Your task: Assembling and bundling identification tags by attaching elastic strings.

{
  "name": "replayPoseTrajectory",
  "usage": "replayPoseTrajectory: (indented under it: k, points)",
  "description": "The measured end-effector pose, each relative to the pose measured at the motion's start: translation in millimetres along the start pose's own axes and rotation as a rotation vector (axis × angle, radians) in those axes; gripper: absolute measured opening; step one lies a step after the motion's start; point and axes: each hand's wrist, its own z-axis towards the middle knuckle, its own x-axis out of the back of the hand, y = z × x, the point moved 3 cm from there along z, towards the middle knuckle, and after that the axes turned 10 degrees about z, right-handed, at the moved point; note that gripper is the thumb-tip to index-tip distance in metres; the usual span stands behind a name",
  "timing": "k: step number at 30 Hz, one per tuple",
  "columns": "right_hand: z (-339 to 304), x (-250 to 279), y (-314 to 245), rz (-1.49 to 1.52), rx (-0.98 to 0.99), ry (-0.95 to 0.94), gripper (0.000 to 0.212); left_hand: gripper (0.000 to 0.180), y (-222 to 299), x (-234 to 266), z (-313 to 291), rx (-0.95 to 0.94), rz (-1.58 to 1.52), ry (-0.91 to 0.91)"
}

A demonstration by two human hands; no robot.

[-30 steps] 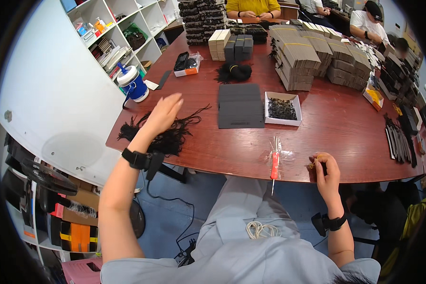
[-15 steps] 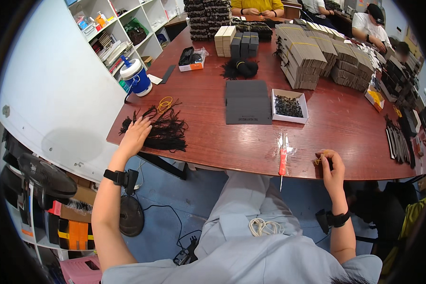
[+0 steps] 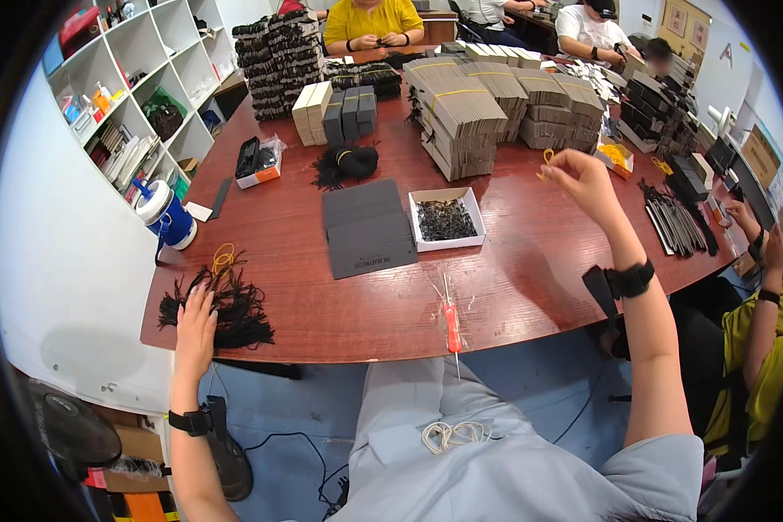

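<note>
My left hand [image 3: 197, 326] lies flat, fingers stretched out, on a loose bundle of black cords [image 3: 245, 317] at the table's left front corner. Several yellow rubber bands [image 3: 224, 259] lie at the far end of that bundle. Raised over the right side of the table, my right hand [image 3: 585, 184] pinches a yellow rubber band [image 3: 548, 156] between thumb and fingertips. Between the hands, a red-handled tool with a thin metal shaft [image 3: 451, 326] pokes over the front edge. Dark grey card sheets [image 3: 367, 228] lie beside a white box [image 3: 480, 230] of small black pieces.
Stacks of banded grey cards [image 3: 457, 104] and black bundles [image 3: 278, 65] stand at the back. A blue-and-white jug [image 3: 170, 222] is at the left edge. Several people sit around the table, one close at right with a sleeve [image 3: 761, 348] showing. White cord [image 3: 455, 435] lies on my lap.
My right hand has moved up and forward from the front edge, carrying the rubber band over the table. My left hand stays on the black cords. The view has turned to the right.
</note>
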Motion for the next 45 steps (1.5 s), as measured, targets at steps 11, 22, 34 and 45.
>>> replayPoseTrajectory:
  k: [11,22,34,45]
  points:
    - [36,28,27,-0.006,-0.064,0.029,0.017,0.036,42,60,19,0.122,-0.47,0.084]
    - [62,191,166,-0.288,-0.503,0.419,0.024,0.044,62,70,25,-0.034,-0.305,0.109]
    - [70,177,206,-0.488,-0.375,0.113,0.023,0.03,62,131,50,-0.067,-0.158,0.055]
    - [-57,88,153,-0.23,-0.277,-0.028,0.019,0.052,70,104,288,-0.019,-0.18,0.05]
